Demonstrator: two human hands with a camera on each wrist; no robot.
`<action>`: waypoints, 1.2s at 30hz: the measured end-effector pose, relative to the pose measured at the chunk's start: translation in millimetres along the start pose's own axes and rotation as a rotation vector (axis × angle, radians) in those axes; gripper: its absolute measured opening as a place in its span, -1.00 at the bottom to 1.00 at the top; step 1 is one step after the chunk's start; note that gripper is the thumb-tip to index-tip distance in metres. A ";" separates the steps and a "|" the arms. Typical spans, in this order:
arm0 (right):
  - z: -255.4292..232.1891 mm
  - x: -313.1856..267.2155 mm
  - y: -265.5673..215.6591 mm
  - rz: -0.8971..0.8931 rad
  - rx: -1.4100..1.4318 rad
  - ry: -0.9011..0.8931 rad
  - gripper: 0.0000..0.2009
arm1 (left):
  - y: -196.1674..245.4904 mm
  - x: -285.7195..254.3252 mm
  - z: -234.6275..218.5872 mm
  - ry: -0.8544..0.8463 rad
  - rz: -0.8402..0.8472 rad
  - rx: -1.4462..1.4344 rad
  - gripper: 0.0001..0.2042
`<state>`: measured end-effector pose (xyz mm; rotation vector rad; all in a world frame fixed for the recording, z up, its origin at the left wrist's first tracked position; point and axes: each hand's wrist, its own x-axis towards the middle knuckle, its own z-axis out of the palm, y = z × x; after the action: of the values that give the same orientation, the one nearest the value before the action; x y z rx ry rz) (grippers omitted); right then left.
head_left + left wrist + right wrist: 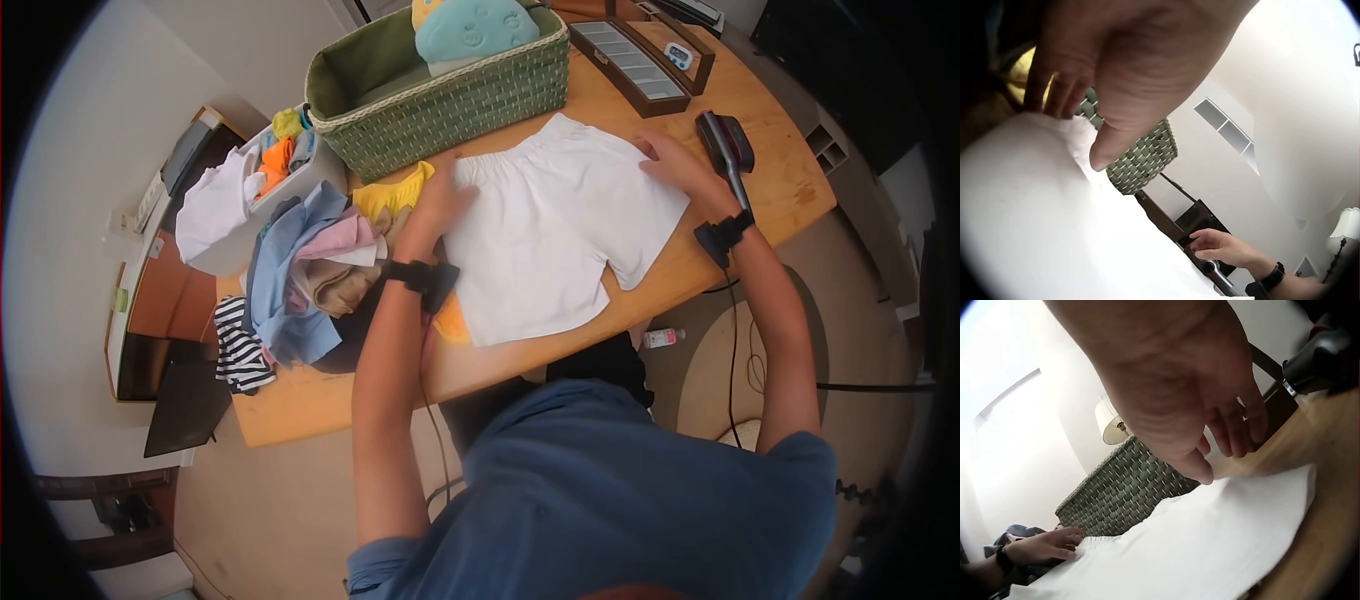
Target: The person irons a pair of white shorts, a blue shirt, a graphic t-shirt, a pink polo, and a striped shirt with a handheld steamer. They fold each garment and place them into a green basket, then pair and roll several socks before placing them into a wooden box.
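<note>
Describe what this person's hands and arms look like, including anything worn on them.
The left hand and right hand are bare, with no gloves. Each arm wears a black wrist strap bearing a blocky black device, with a thin dark cable running down. The short sleeves are blue, like the shirt.

This looks like a room in a home: a wooden table [785,195] bears white shorts [550,225], a heap of clothes [300,290] on the left and a woven basket [450,125] on the far side, with a shaded lamp [1109,425] beyond.
</note>
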<state>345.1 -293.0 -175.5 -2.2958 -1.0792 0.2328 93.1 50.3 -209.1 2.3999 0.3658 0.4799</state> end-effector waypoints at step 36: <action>29.8 -114.6 -117.3 0.419 1.195 -0.229 -0.81 | 9.5 -60.9 -12.3 -0.104 0.223 -0.001 -0.61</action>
<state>182.4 -307.3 -142.1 -1.3526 -0.3135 1.0089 34.7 27.0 -209.0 2.4647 0.0518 0.4513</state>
